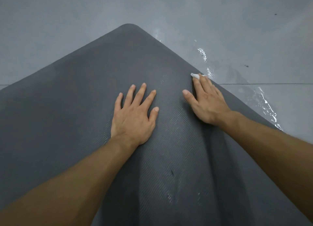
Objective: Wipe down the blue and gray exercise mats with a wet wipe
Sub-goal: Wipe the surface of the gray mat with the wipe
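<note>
Head view. Looks down along two bare forearms onto a gray exercise mat (67, 98), spread flat on a smooth gray floor (50, 22) and turned so that its rounded far corner points away. Fills most of the lower frame with the mat's ribbed surface, with floor showing beyond both far edges.

Presses the left hand (133, 117) palm-down on the middle of the mat, well in from either edge, fingers straight and spread apart, thumb out to the right, holding nothing.

Lays the right hand (205, 103) palm-down close to the mat's right edge, fingers straight and close together, thumb spread toward the left hand. Pins a white wet wipe (194, 75) against the mat under the fingertips, right at that edge, with only a small crumpled bit showing past the fingers. Cannot tell how much of the wipe sits beneath the hand. Sets the two hands near each other, not touching.

Shows a faint damp sheen on the ribs between and below the hands, and a small dark mark (172, 173) lower on the mat. Shows glistening wet streaks (202, 54) on the floor, running just beside the mat's right edge from near the far corner down toward the right forearm. Also shows a thin straight seam (262, 84) crossing the floor right of the mat, and dark specks (246, 66) on the floor farther off.
</note>
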